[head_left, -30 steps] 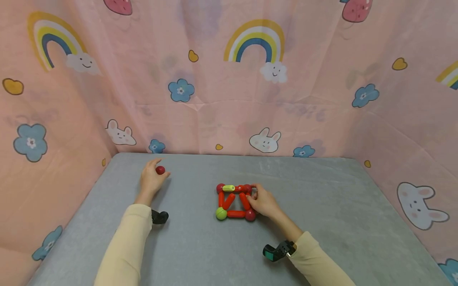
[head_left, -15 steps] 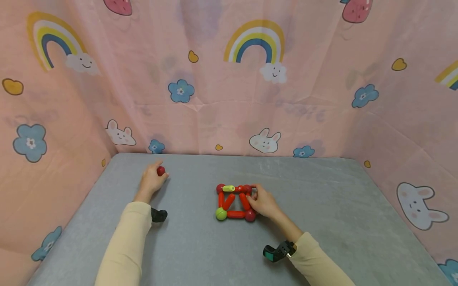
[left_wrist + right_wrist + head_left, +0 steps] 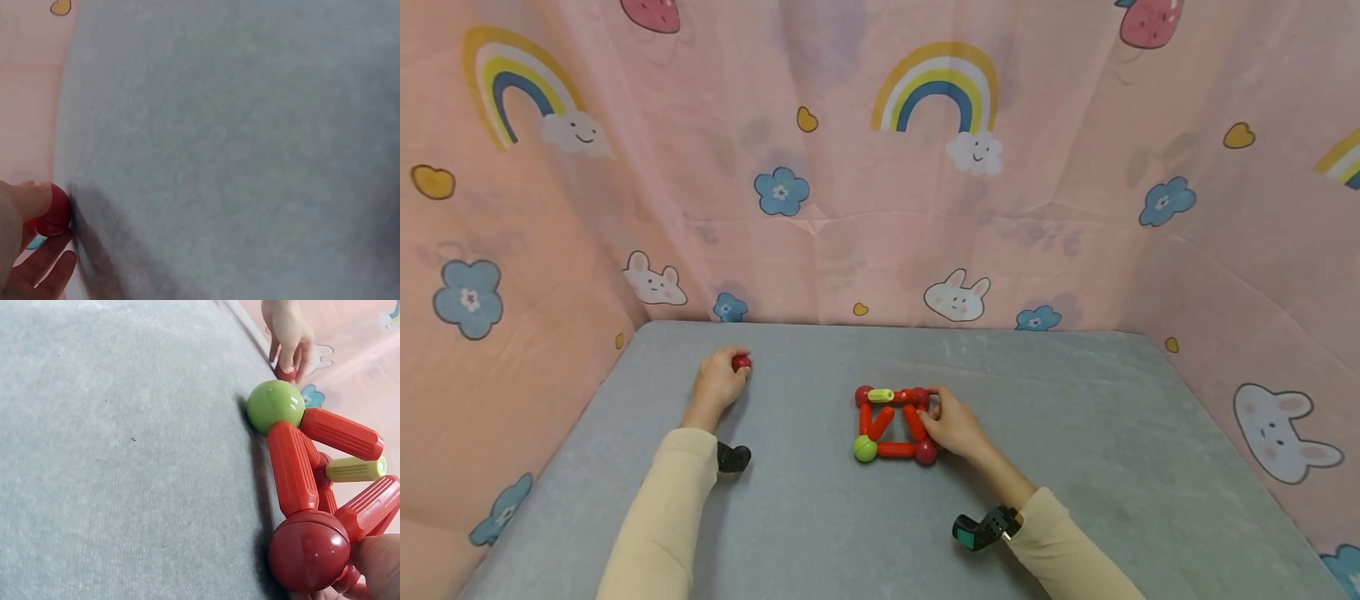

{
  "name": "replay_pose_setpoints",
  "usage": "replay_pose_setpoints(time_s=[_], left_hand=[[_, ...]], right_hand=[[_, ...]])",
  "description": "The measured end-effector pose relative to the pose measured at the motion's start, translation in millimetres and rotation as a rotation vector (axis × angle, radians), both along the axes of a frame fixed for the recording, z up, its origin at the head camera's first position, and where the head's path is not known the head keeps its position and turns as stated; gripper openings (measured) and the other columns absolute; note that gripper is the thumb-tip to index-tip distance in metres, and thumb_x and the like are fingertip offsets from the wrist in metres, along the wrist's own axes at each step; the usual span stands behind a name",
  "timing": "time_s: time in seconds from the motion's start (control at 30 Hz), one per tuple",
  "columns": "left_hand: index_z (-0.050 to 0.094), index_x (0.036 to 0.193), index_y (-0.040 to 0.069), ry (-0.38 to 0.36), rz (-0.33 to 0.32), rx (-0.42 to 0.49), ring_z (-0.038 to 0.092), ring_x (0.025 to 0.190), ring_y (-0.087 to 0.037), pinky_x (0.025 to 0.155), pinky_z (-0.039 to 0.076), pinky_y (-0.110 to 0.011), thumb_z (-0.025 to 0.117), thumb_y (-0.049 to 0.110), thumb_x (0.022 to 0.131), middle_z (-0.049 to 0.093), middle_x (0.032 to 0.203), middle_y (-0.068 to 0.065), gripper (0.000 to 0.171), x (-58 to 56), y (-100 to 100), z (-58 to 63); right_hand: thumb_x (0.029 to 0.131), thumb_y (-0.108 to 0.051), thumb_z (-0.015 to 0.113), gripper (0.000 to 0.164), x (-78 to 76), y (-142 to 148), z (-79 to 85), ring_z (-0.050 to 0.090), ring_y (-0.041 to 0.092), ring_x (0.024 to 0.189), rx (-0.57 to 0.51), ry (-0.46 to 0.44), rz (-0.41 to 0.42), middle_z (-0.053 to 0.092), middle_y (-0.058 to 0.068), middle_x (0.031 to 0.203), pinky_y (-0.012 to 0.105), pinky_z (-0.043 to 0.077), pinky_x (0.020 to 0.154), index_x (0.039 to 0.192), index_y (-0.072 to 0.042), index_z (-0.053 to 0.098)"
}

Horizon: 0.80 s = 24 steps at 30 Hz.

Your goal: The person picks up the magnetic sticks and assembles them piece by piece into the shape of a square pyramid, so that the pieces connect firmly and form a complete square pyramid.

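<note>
In the head view, my left hand (image 3: 717, 385) pinches a small red ball (image 3: 742, 363) between thumb and fingers, near the far left of the table. The left wrist view shows the same ball (image 3: 57, 211) close over the grey surface. Right of the middle lies a frame of magnetic rods and balls: a green ball (image 3: 865, 449), red balls at the other corners, and red rods (image 3: 896, 450) between them. Two rods (image 3: 342, 432) slant up from the front corners. A yellow-green rod (image 3: 880, 395) shows at the back. My right hand (image 3: 957, 423) grips the frame's right side.
The grey table (image 3: 805, 533) reaches back to a pink cloth (image 3: 850, 250) printed with rainbows, flowers and rabbits, which also hangs along both sides. Black straps with cameras sit on both wrists, the right one (image 3: 987, 527) just above the table.
My left thumb and fingers have drawn in around the red ball, which has moved slightly right and nearer to me. The right hand and the frame have stayed in place.
</note>
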<state>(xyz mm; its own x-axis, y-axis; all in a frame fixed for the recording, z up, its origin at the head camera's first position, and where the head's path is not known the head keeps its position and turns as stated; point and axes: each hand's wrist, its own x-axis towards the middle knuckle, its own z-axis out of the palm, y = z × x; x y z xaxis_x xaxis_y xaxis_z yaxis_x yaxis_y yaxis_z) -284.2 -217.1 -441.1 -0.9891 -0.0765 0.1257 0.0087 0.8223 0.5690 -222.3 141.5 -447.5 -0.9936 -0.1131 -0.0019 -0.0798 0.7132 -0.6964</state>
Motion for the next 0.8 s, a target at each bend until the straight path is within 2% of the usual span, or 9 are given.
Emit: replay_pose_setpoints(time_s=[0.17, 0.27, 0.4, 0.63, 0.8], left_hand=[[0.059, 0.119, 0.004, 0.025, -0.064, -0.005, 0.051, 0.109, -0.039, 0.091, 0.040, -0.050, 0.062, 0.015, 0.086, 0.056, 0.121, -0.023, 0.034, 1.7, 12.4, 0.1], [0.060, 0.118, 0.003, 0.047, -0.101, 0.010, 0.054, 0.103, -0.036, 0.088, 0.043, -0.048, 0.065, 0.015, 0.084, 0.059, 0.116, -0.022, 0.036, 3.7, 22.5, 3.1], [0.061, 0.115, 0.002, 0.102, -0.160, 0.015, 0.058, 0.092, -0.030, 0.081, 0.045, -0.044, 0.069, 0.013, 0.081, 0.062, 0.109, -0.019, 0.037, 7.9, 36.6, 9.1], [0.066, 0.107, 0.004, 0.215, -0.253, -0.010, 0.059, 0.085, -0.027, 0.076, 0.046, -0.041, 0.074, 0.012, 0.076, 0.065, 0.101, -0.014, 0.034, 15.0, 60.4, 14.8], [0.067, 0.106, 0.007, 0.203, -0.299, 0.029, 0.058, 0.087, -0.025, 0.076, 0.049, -0.038, 0.075, 0.012, 0.076, 0.062, 0.103, -0.009, 0.032, 23.2, 78.5, 20.6]], right_hand=[[0.085, -0.012, 0.062, 0.043, -0.3, 0.6, -1.1, 0.045, 0.011, 0.048, -0.002, 0.008, 0.005, 0.054, 0.003, 0.067, 0.024, 0.036, 0.045, 0.121, 0.004, 0.047], [0.084, -0.012, 0.062, 0.043, -0.4, 0.5, -1.5, 0.045, 0.011, 0.049, 0.004, 0.008, 0.006, 0.054, 0.003, 0.068, 0.024, 0.036, 0.046, 0.121, 0.005, 0.047], [0.085, -0.012, 0.062, 0.044, -0.5, -0.1, -1.2, 0.045, 0.011, 0.049, 0.007, -0.001, 0.002, 0.054, 0.003, 0.068, 0.024, 0.036, 0.046, 0.122, 0.004, 0.047], [0.084, -0.011, 0.062, 0.043, 0.7, -0.6, -0.6, 0.045, 0.011, 0.048, 0.007, 0.004, 0.000, 0.054, 0.003, 0.068, 0.023, 0.036, 0.046, 0.121, 0.005, 0.047], [0.085, -0.013, 0.062, 0.044, 1.2, -1.1, -0.3, 0.045, 0.011, 0.050, 0.018, 0.007, 0.002, 0.054, 0.003, 0.068, 0.023, 0.036, 0.047, 0.122, 0.005, 0.047]])
